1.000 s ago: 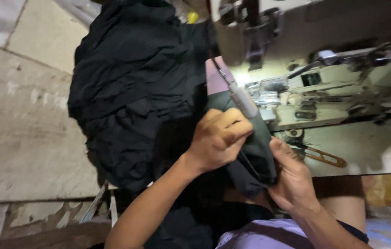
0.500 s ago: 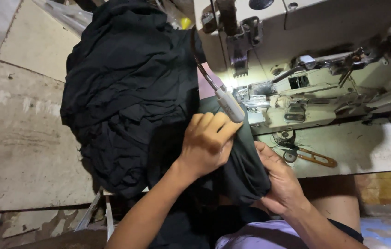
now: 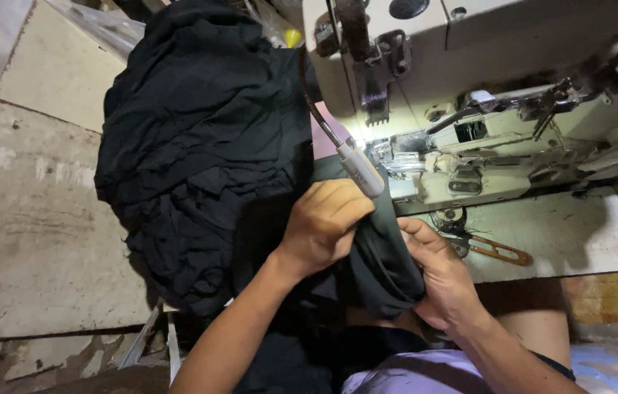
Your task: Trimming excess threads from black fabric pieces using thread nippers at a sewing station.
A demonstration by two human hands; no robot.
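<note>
Just in front of the sewing machine (image 3: 484,146), your left hand (image 3: 323,226) and right hand (image 3: 436,277) both clench the black fabric (image 3: 378,266), so bunched cloth could, I judge, snag the lamp's gooseneck (image 3: 338,146).
</note>
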